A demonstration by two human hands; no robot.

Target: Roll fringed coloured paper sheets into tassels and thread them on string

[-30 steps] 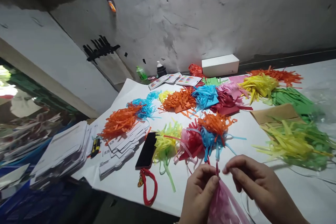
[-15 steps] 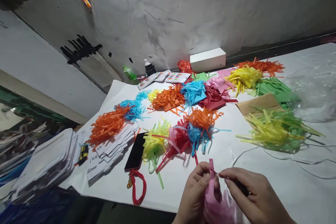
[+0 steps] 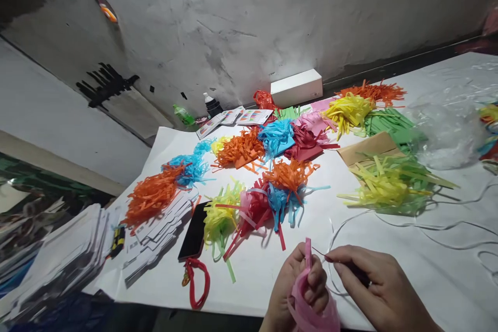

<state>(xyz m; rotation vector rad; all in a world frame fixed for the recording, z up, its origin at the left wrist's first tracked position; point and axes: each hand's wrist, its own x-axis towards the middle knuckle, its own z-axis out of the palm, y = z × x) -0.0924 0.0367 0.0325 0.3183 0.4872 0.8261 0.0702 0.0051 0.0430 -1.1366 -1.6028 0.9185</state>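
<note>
My left hand (image 3: pixel 299 282) is closed around a pink tissue-paper tassel (image 3: pixel 309 298). Its narrow rolled top sticks up above the thumb, and the loose strips hang below the fingers. Just to the right, my right hand (image 3: pixel 373 280) pinches a thin dark, thread-like or wire-like piece (image 3: pixel 319 252) between thumb and forefinger. That piece points toward the top of the tassel; whether it touches it cannot be made out. Something dark also shows inside the right palm, mostly hidden. White cord (image 3: pixel 350 216) loops across the table behind and beside my right hand.
Several tissue tassels, such as an orange one (image 3: pixel 290 174) and a yellow one (image 3: pixel 383 184), cover the white table (image 3: pixel 249 280). A black phone (image 3: pixel 193 231), white card packets (image 3: pixel 157 241) and a red wrist strap (image 3: pixel 200 282) lie left. A white box (image 3: pixel 296 89) stands by the wall.
My view has shifted slightly, so the table items sit further left. The pink strips now show more fully below my left fingers, and my hands are a little further apart.
</note>
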